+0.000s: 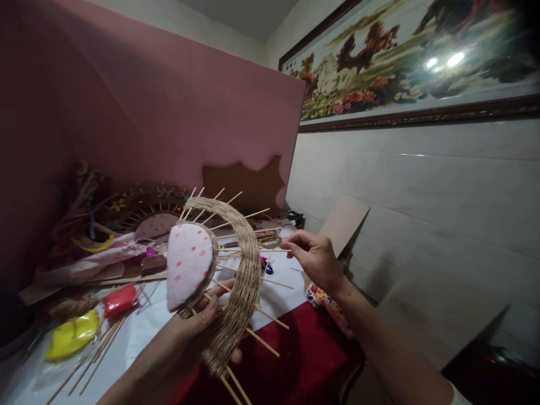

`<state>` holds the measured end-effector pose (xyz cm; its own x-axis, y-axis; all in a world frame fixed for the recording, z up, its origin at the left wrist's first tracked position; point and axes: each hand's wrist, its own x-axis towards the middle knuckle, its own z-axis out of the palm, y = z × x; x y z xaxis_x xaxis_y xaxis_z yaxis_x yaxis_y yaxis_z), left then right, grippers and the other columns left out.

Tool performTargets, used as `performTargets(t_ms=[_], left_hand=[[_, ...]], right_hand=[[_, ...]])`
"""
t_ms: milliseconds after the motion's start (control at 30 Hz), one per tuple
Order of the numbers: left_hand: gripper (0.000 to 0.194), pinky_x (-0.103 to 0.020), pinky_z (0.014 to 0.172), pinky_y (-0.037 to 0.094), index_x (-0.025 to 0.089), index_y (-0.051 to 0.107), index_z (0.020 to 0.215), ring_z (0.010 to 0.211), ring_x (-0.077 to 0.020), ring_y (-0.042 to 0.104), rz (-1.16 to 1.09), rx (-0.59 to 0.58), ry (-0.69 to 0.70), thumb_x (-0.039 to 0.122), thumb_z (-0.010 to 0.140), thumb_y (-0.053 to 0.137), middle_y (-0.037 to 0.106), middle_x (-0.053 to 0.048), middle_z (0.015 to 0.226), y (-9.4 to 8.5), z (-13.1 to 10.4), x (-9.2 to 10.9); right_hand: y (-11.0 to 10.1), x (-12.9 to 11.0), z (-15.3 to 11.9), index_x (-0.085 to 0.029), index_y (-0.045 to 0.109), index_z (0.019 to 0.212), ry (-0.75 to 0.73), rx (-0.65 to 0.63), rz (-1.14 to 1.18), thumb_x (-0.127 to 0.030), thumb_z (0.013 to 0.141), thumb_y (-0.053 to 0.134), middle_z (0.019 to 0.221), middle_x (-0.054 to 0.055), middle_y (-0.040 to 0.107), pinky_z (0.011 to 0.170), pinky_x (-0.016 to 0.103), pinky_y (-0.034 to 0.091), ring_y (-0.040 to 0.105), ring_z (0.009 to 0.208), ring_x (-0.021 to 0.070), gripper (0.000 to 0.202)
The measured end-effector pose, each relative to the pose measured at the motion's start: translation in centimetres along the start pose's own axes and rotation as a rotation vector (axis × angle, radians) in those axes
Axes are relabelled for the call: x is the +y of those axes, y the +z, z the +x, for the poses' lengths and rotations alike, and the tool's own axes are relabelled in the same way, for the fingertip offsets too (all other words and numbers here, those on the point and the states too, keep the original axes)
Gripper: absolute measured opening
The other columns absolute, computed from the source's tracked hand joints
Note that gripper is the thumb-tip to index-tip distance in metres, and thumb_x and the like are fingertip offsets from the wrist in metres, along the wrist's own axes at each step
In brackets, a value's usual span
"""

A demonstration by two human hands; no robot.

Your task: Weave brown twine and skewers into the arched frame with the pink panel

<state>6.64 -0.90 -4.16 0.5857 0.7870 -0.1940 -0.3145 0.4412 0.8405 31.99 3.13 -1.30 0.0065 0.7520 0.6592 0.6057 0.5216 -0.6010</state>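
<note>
My left hand (202,320) grips a half-round piece of work from below, its fingers passing behind and between the sticks. The piece has a padded half-disc (189,261) of white cloth with red spots and a brown edge. Thin wooden sticks (270,318) fan outward from it, and a wide arched band of woven jute twine (247,259) runs across them. On the right, the thumb and fingers of my right hand (310,253) are pinched together at the tip of one stick. A thin strand of twine appears to run from them toward the band's outer edge.
Loose sticks (101,354) lie at front left near a yellow packet (71,336) and a red packet (120,301). Behind stands a similar decorated arch (156,197). A flower-patterned cloth item (329,306) rests beneath my right forearm. Brown board (343,225) leans against the tiled wall.
</note>
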Motion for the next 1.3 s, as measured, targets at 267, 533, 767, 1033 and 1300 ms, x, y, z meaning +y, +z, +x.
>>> performTargets(t_ms=[267,533,767,1033,1300], left_hand=[[0.070,-0.033,0.054,0.052,0.014,0.028,0.140,0.058,-0.0269,0.068,0.012,-0.041,-0.028,0.032,0.081,0.061,0.069,-0.014,0.082,0.1,-0.1,-0.2],[0.064,-0.038,0.056,0.054,0.013,0.019,0.143,0.056,-0.0263,0.067,0.042,-0.031,-0.039,0.028,0.088,0.048,0.069,-0.011,0.072,0.4,-0.1,-0.4],[0.068,-0.031,0.049,0.050,0.009,0.012,0.145,0.055,-0.0270,0.068,0.008,-0.033,-0.049,0.026,0.089,0.047,0.068,-0.013,0.072,0.3,-0.2,-0.4],[0.071,-0.034,0.052,0.053,0.013,0.021,0.145,0.056,-0.0274,0.068,-0.008,-0.060,-0.063,0.031,0.085,0.055,0.069,-0.013,0.078,0.0,-0.1,-0.6],[0.063,-0.035,0.053,0.054,0.016,0.035,0.141,0.058,-0.0254,0.068,-0.053,-0.112,-0.067,0.034,0.085,0.056,0.069,-0.015,0.083,-0.1,-0.1,-0.7]], right_hand=[[1.9,-0.6,-0.5,-0.016,0.060,0.064,0.182,-0.056,0.373,-0.031,0.076,0.067,0.053,-0.003,0.056,0.047,0.021,0.036,0.048,0.047,0.0084,0.021],[2.4,-0.1,-0.7,-0.016,0.060,0.066,0.191,-0.066,0.371,-0.039,0.078,0.066,0.055,-0.003,0.054,0.047,0.022,0.034,0.046,0.049,0.0088,0.026],[1.9,0.2,-0.8,-0.016,0.063,0.068,0.136,0.073,0.155,-0.037,0.079,0.063,0.058,-0.002,0.057,0.051,0.023,0.036,0.047,0.052,0.0100,0.024],[2.4,0.6,-0.5,-0.016,0.060,0.066,0.160,0.053,0.227,-0.038,0.077,0.063,0.058,-0.001,0.056,0.051,0.023,0.037,0.047,0.053,0.0108,0.025],[3.1,0.8,-0.1,-0.017,0.061,0.069,0.147,0.069,0.321,-0.037,0.077,0.064,0.058,-0.001,0.055,0.051,0.023,0.037,0.049,0.053,0.0113,0.022]])
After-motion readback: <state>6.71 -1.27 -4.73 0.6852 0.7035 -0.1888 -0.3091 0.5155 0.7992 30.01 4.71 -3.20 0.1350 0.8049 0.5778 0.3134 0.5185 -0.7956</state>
